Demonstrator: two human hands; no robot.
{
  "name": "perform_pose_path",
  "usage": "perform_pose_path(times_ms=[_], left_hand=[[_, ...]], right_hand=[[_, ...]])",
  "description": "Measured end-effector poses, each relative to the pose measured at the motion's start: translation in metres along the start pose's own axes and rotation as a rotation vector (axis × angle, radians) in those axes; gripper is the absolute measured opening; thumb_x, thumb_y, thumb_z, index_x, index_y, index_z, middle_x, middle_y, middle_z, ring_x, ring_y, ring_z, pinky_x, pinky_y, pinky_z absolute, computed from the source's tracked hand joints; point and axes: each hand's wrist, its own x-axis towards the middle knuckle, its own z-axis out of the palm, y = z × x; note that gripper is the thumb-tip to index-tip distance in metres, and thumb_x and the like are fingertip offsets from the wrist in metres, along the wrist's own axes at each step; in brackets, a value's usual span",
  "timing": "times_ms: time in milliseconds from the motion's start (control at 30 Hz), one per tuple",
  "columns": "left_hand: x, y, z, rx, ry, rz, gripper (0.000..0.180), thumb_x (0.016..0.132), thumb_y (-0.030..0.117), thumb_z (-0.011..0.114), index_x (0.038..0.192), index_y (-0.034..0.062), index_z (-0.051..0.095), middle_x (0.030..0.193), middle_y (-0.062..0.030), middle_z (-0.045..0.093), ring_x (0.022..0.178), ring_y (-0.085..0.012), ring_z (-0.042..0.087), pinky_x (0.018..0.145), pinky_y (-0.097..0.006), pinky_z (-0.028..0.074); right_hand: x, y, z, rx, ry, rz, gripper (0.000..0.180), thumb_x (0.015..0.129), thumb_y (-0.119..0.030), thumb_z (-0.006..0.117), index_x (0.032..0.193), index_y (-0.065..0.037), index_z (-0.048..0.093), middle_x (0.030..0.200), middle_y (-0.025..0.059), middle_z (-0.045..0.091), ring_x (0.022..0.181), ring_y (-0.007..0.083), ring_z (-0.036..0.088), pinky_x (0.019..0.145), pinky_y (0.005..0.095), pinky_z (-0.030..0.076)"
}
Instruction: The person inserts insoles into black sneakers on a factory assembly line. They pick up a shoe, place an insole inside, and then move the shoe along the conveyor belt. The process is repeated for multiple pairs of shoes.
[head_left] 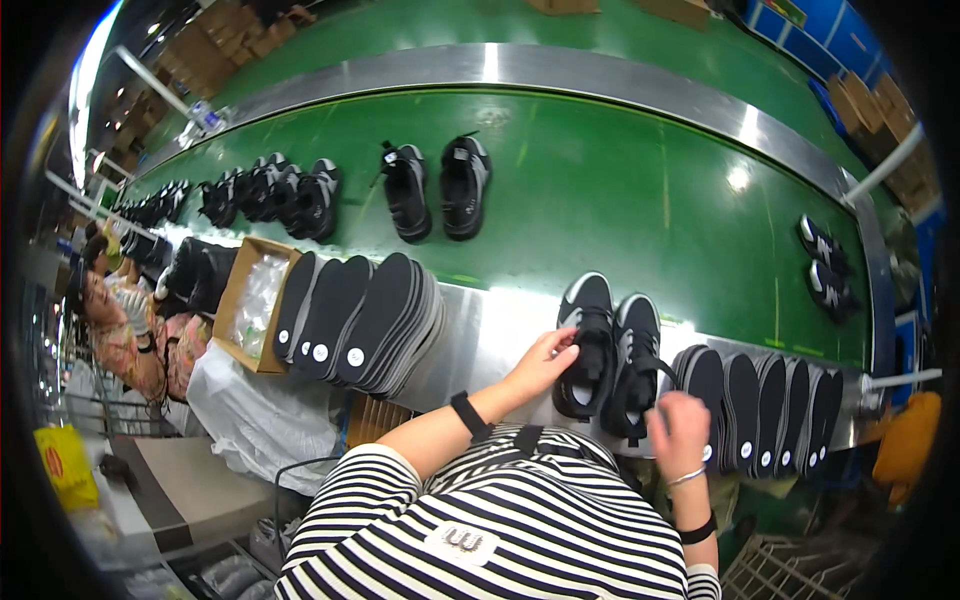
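Two black-and-grey sneakers stand side by side in front of me on the metal table edge, toes pointing away. At the left sneaker [587,345], my left hand [545,362] has its thumb and fingers closed on the side of the opening. My right hand [682,430] is beside the heel of the right sneaker [634,365], its fingers curled. Whatever they hold, if anything, is hidden. A dark strap arches from the right sneaker's opening toward that hand. Right of the shoes stand several stacks of black insoles [742,405] with round white stickers.
More insole stacks [385,320] and an open carton [240,310] of clear packets lie to the left. Further sneakers [405,195] stand on the green conveyor belt [560,180]. A co-worker in a patterned top [135,340] sits at far left. White plastic [255,405] hangs below the carton.
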Motion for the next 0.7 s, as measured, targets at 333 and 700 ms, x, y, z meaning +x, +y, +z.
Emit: perform_pose_path(times_ms=[333, 700], left_hand=[[0.031, 0.037, -0.037, -0.746, -0.373, -0.378, 0.036, 0.085, 0.036, 0.042, 0.063, 0.009, 0.048, 0.057, 0.0011, 0.049, 0.051, -0.0126, 0.047, 0.052, -0.025, 0.039], [0.001, 0.052, 0.01, 0.895, -0.081, 0.617, 0.043, 0.062, 0.023, 0.066, 0.095, 0.0035, 0.047, 0.094, -0.0125, 0.048, 0.088, -0.0279, 0.048, 0.075, -0.038, 0.039]], right_hand=[[0.033, -0.05, 0.058, -0.255, -0.452, -0.177, 0.016, 0.06, -0.017, 0.062, 0.072, -0.007, 0.056, 0.082, 0.0072, 0.048, 0.081, 0.0236, 0.049, 0.068, 0.0347, 0.04], [0.004, 0.03, -0.001, 0.024, 0.098, 0.278, 0.023, 0.067, -0.019, 0.06, 0.085, -0.006, 0.053, 0.085, 0.0111, 0.053, 0.082, 0.0282, 0.049, 0.071, 0.0385, 0.039]])
